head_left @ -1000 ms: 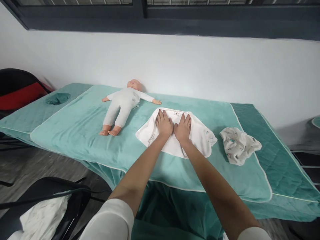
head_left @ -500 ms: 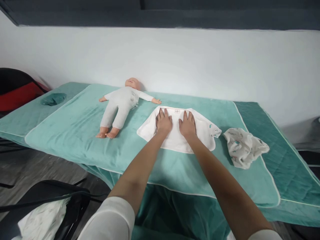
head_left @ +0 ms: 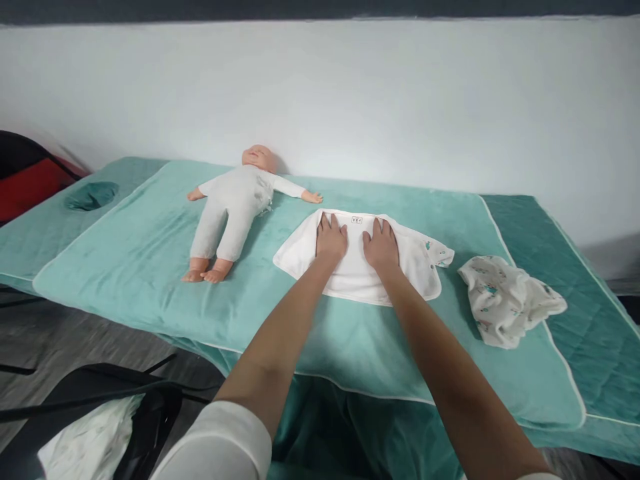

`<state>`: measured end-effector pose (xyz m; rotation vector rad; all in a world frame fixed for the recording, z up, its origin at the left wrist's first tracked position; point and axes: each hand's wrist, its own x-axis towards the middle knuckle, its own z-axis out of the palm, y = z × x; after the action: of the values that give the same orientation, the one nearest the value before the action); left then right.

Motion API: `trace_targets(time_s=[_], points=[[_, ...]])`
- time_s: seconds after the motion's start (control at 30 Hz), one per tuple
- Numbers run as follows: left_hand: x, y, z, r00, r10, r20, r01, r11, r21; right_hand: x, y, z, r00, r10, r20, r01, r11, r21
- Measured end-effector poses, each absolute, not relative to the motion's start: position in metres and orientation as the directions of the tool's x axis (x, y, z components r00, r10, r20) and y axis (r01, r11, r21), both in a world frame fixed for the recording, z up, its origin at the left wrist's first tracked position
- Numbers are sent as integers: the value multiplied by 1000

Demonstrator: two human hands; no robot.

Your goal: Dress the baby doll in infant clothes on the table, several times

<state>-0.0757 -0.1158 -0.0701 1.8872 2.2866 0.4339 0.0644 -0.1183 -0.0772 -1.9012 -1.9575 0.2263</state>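
Note:
A white baby shirt [head_left: 356,267] lies spread on the green bed cover, its small label at the top edge and a printed sleeve out to the right. My left hand [head_left: 331,239] rests flat on its left half, fingers spread toward the neckline. On the right half my right hand [head_left: 381,245] lies flat as well, fingers stretched forward. Neither hand grips the cloth. To the left, a baby doll [head_left: 233,207] in a white suit lies on its back with arms out. A crumpled white printed cloth [head_left: 505,300] sits to the right of the shirt.
The green cover [head_left: 125,260] lies over a long bed against a white wall [head_left: 320,100]. A round hole [head_left: 91,196] is at the bed's left end. At lower left stands a black chair [head_left: 90,387] with white cloth [head_left: 95,437] on it; a red and black chair [head_left: 33,180] is farther left.
My view has tipped down slightly, so less of the dark band above the wall shows. Both hands stay flat on the shirt, with hardly any movement across it.

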Motion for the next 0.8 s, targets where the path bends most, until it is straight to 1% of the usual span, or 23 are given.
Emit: trace_targets(time_s=[0.2, 0.33, 0.43, 0.57, 0.67, 0.8], points=[[-78, -119, -66, -193, 979, 69, 934, 161, 319, 65, -124, -76, -10, 971, 237, 928, 97, -359], [-78, -110, -55, -212, 975, 74, 919, 173, 354, 68, -118, -73, -44, 972, 230, 939, 119, -323], [-76, -98, -52, -212, 974, 84, 916, 168, 365, 69, -106, -69, -32, 975, 218, 942, 102, -320], [-74, -85, -62, -196, 979, 65, 921, 161, 356, 67, -88, -71, 11, 982, 187, 937, 55, -346], [-73, -81, -73, -185, 979, 85, 929, 146, 339, 65, -81, -78, 26, 981, 192, 932, 45, -360], [-73, -80, -77, -171, 980, 98, 940, 132, 314, 65, -79, -84, 15, 982, 191, 940, 51, -337]])
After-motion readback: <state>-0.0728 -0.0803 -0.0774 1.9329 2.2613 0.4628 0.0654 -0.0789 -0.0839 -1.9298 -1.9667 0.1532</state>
